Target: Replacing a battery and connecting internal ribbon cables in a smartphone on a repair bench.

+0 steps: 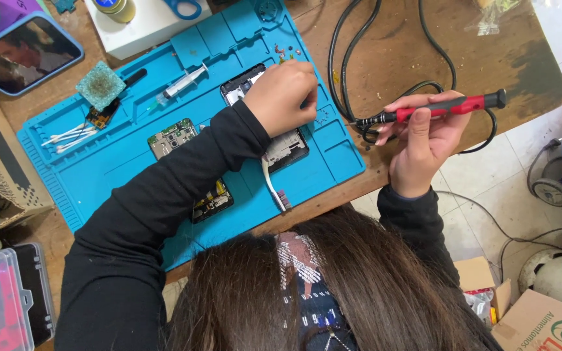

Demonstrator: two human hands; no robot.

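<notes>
Nearest the camera, long brown hair [333, 292] fills the lower middle and hides the table's near edge. Beyond it, the right hand [424, 133] is curled around a screwdriver [437, 108] with a red and black handle. The tool lies almost level, its long axis running left to right, the black cap toward the right and the thin metal tip pointing left toward the blue work mat [125, 175]. The tip ends just short of the mat's right edge, over the wooden table [398, 52] and a loop of black cable [372, 39].

The left hand [281, 97] rests farther in, fingers bunched downward on an opened phone [274, 140] lying on the mat; whether it pinches anything is hidden beneath the knuckles. The black sleeve covers most of the phone's middle. A white toothbrush [271, 185] lies just beside it, bristles toward the near edge.

Farther left sit a green circuit board [172, 136], cotton swabs [66, 138], and a syringe [183, 83]. At the far left corner another phone [24, 52] is cut off by the frame.
</notes>
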